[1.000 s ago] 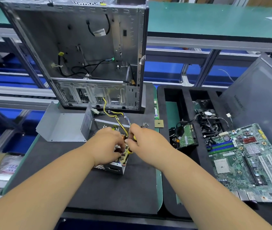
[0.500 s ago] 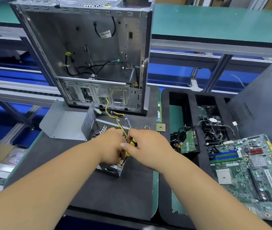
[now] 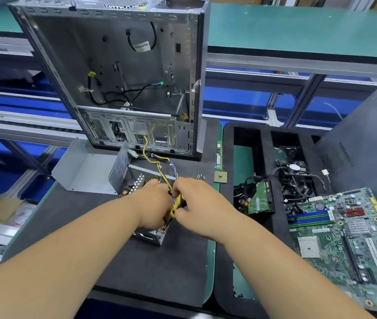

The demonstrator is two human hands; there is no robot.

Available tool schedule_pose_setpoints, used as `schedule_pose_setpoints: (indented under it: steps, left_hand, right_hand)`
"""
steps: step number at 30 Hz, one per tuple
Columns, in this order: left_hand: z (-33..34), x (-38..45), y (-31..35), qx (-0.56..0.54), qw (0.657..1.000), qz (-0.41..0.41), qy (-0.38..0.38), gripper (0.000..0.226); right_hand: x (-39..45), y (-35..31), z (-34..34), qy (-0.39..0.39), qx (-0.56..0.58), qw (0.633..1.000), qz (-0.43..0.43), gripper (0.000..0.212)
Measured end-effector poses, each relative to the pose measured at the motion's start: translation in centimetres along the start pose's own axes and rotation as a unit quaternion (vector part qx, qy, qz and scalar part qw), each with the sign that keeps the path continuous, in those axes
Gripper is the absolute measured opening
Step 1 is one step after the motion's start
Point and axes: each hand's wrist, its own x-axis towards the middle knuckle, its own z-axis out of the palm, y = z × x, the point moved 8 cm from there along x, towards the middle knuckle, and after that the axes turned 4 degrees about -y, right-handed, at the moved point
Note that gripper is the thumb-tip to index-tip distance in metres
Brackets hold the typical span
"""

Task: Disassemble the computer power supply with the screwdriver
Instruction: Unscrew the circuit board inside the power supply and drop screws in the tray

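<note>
Both bare forearms are reaching forward from the bottom corners, converging toward the middle of the view. The left hand [image 3: 154,203] is lying knuckles-up, fingers curled downward and tucked out of sight — what they are closing on cannot be told from here. The right hand [image 3: 196,203] is angling in from the right, back of the hand facing up, its fingers curling round a yellow-and-black handle [image 3: 178,204] and pinching it near the thumb. The two hands are sitting just beside each other, knuckles nearly touching. Wrists are running fairly straight — the left forearm lying lower and broader in view, the right one crossing diagonally.
</note>
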Motion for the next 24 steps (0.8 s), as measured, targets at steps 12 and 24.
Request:
schedule_pose_setpoints:
  steps: [12,24]
  left_hand:
    - [0.46,0.06,-0.24,-0.029,0.998,-0.022,-0.045,0.022]
    - [0.45,0.27,0.09,-0.011,0.998,-0.005,-0.06,0.014]
  right_hand:
    - [0.22,0.29,0.02,-0.002,0.011,1.0,-0.003,0.018]
    - [0.25,0.44,0.33,0.009,-0.089,0.996,0.002,0.027]
